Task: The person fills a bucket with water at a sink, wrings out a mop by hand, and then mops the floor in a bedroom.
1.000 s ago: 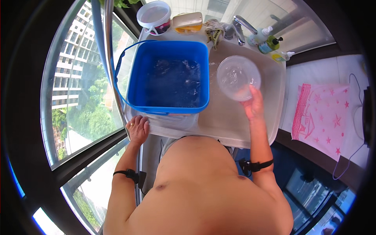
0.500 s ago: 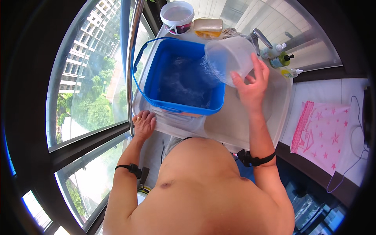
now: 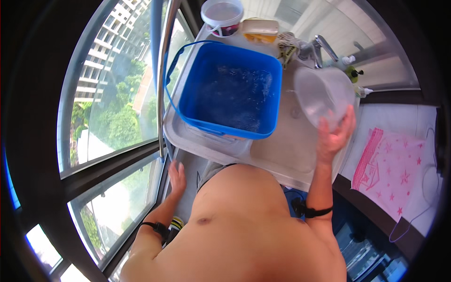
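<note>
Right hand [image 3: 334,136] grips clear round plastic bowl [image 3: 323,96] tilted, just right of blue square plastic bucket [image 3: 230,91]; left hand [image 3: 177,176] open, empty, below sink [image 3: 282,155].

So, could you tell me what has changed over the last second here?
The right hand lifted the clear bowl out of the sink, tipped it over the blue tub, then drew it back right. The left hand came off the sink's front edge. The tub stayed put.
</note>
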The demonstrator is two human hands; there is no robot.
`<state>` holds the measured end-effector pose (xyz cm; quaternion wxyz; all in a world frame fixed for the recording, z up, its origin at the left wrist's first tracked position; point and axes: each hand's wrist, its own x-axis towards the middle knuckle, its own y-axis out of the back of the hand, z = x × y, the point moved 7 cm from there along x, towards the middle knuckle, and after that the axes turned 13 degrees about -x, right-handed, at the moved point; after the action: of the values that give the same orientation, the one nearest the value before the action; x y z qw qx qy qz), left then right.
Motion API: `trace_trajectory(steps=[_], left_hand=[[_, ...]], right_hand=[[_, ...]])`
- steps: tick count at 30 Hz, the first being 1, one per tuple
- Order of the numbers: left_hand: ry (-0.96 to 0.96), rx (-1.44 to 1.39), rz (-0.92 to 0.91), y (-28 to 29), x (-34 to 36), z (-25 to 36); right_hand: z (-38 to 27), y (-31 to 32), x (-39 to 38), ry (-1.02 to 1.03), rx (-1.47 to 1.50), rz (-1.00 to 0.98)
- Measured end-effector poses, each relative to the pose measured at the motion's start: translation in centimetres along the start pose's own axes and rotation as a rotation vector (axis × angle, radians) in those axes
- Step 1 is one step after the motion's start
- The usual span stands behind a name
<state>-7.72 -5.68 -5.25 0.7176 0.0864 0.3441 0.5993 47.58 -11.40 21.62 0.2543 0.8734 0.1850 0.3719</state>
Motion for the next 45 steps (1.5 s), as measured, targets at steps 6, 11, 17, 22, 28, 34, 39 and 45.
trace_trajectory(steps=[6,11,17,22,28,34,39,45], left_hand=[[0.718,-0.374,-0.270,-3.8,-18.5,-6.1],[0.934,-0.574,-0.259,-7.2,-22.0,-8.7],[0.975,-0.640,-0.264,-8.7,-22.7,-8.8],[0.993,-0.654,-0.282,-9.2,-22.9,-9.0],[1.016,-0.654,-0.309,-9.6,-23.2,-9.5],[1.032,-0.639,-0.352,-9.7,-23.0,-10.0],[1.049,-0.573,-0.443,-9.5,-22.0,-10.9],[0.666,0.275,-0.615,-2.3,-11.4,-10.4]], right_hand=[[18.4,3.7,-9.6,-0.443,-0.352,-0.101],[24.2,4.5,-16.7,-0.485,-0.539,-0.296],[25.7,4.2,-17.9,-0.519,-0.660,-0.361],[26.2,3.8,-18.5,-0.436,-0.737,-0.430],[25.8,4.0,-19.5,-0.443,-0.784,-0.420],[27.8,6.3,-20.4,-0.511,-0.957,-0.419],[30.1,5.7,-22.6,-0.536,-0.992,-0.399],[31.2,-1.2,-25.0,-0.675,-0.848,-0.496]])
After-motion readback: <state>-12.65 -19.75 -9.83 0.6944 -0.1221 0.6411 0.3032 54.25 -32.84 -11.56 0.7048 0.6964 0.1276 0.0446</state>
